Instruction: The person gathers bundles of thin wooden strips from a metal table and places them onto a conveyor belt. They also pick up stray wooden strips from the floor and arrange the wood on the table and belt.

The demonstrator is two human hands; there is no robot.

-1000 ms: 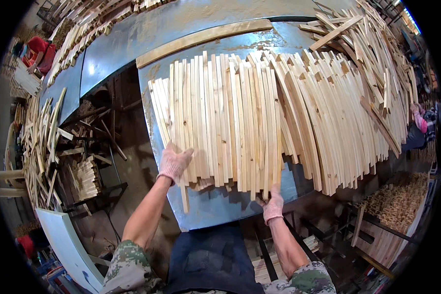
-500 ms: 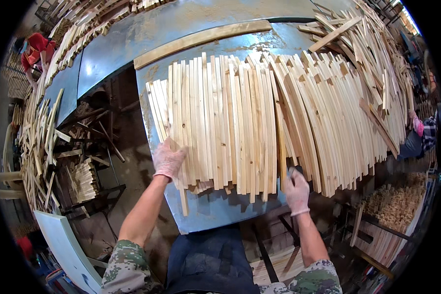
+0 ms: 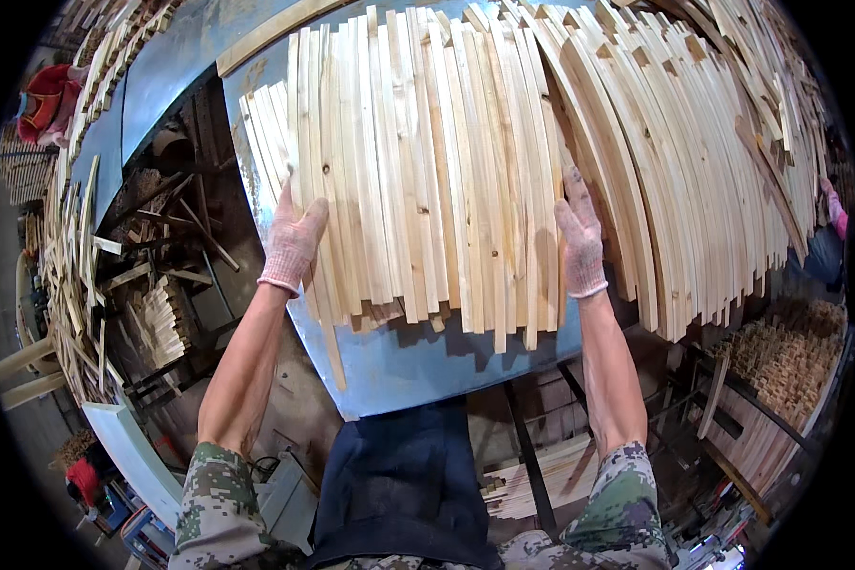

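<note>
Bracketing the strips (image 3: pixel 408 190) on the table (image 3: pixel 427 375) — I read this as the squaring-up step; next move likely calls for even inward pressure. Left hand (image 3: pixel 294 236) spread at their left edge; right hand (image 3: pixel 581 237) open along their right — half a second ago it was down by the near ends.

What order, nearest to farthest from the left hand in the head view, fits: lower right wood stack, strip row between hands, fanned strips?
1. Strip row: at left hand.
2. Fanned strips: past right hand.
3. Wood stack: lower right.
</note>
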